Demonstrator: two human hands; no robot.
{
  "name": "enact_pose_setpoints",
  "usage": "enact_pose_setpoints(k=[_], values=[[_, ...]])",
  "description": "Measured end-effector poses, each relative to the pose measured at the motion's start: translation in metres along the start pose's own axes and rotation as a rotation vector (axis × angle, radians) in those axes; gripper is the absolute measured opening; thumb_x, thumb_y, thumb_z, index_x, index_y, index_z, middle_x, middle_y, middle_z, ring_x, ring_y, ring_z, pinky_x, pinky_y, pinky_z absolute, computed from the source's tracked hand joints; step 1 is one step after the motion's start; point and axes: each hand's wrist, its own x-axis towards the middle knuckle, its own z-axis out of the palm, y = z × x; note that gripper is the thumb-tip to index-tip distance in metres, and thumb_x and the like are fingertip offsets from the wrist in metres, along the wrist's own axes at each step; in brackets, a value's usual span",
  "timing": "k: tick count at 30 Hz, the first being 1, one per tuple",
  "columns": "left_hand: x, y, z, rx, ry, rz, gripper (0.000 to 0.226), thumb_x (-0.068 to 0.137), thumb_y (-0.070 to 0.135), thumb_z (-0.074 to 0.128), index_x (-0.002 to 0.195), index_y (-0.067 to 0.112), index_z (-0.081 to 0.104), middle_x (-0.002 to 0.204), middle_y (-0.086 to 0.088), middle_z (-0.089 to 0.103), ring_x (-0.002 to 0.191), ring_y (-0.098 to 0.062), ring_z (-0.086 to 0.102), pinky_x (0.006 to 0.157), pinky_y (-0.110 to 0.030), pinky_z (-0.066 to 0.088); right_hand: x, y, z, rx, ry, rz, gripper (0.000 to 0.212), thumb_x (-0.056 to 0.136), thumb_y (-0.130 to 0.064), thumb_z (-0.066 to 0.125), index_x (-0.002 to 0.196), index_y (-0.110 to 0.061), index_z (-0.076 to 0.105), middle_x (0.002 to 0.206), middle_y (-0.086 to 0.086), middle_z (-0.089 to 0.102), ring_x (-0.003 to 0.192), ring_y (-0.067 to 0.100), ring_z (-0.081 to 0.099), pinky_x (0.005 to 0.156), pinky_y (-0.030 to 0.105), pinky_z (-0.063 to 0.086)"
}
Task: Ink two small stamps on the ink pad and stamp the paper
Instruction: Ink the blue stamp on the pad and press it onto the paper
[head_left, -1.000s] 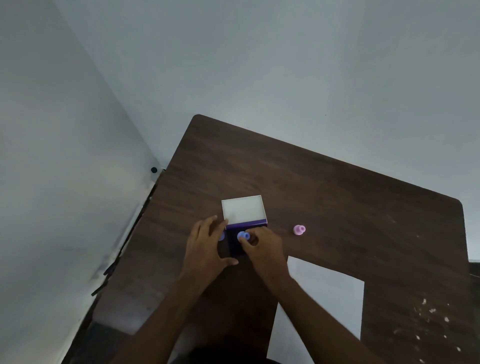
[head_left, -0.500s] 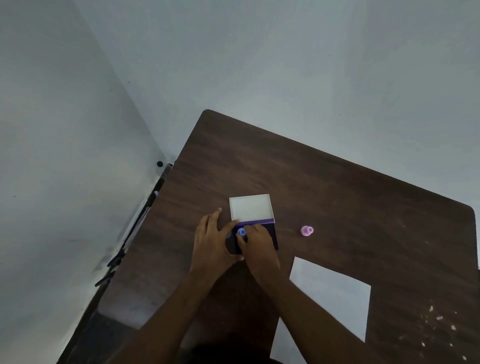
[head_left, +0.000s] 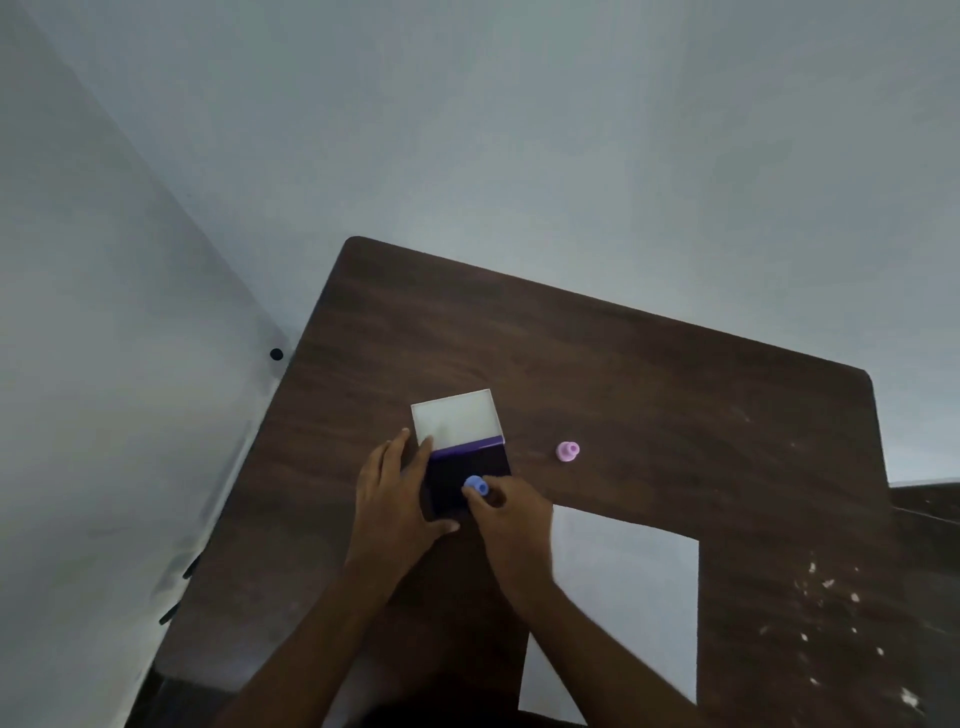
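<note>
An open ink pad (head_left: 467, 470) lies on the dark wooden table (head_left: 649, 395), its white lid (head_left: 456, 418) folded back beyond the dark purple pad. My right hand (head_left: 511, 525) pinches a small blue stamp (head_left: 477, 486) standing on the dark pad. My left hand (head_left: 395, 499) rests flat against the pad's left edge, thumb along its near side. A small pink stamp (head_left: 568, 451) stands alone on the table to the right of the pad. A white sheet of paper (head_left: 623, 597) lies at the near right, partly under my right forearm.
Pale crumbs or flecks (head_left: 831, 613) are scattered over the table's near right corner. The table stands in a room corner, with a grey wall to the left and behind. A small black knob (head_left: 276, 354) sits by the table's left edge.
The view shifted slightly. My right hand, still holding the blue stamp, sits a little further onto the dark pad; my left hand stays against the pad's left side.
</note>
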Motion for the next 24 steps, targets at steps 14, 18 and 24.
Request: enact_pose_setpoints(k=[14, 18, 24], values=[[-0.044, 0.086, 0.074, -0.062, -0.378, 0.202, 0.055, 0.093, 0.053, 0.044, 0.143, 0.03, 0.037, 0.147, 0.004, 0.043, 0.133, -0.016, 0.039, 0.114, -0.031, 0.019, -0.001, 0.095, -0.048, 0.134, 0.243, 0.32, 0.021, 0.083, -0.032, 0.071, 0.088, -0.012, 0.066, 0.075, -0.006, 0.06, 0.055, 0.007, 0.049, 0.051, 0.006, 0.031], [-0.04, 0.093, 0.077, 0.058, -0.304, 0.282, 0.067, 0.079, 0.06, 0.06, 0.136, 0.031, 0.044, 0.128, 0.003, 0.055, 0.115, -0.016, 0.05, 0.1, -0.03, 0.035, 0.004, 0.096, -0.044, 0.155, 0.207, 0.263, 0.021, 0.083, -0.033, 0.071, 0.089, -0.018, 0.057, 0.082, -0.007, 0.057, 0.059, 0.006, 0.049, 0.056, 0.004, 0.032], [-0.04, 0.096, 0.08, 0.082, -0.255, 0.298, 0.061, 0.081, 0.057, 0.06, 0.135, 0.031, 0.047, 0.13, 0.005, 0.054, 0.116, -0.017, 0.047, 0.103, -0.03, 0.031, 0.009, 0.095, -0.036, 0.18, 0.174, 0.191, 0.025, 0.081, -0.033, 0.073, 0.084, -0.022, 0.051, 0.08, -0.008, 0.058, 0.06, 0.004, 0.051, 0.056, 0.003, 0.033]])
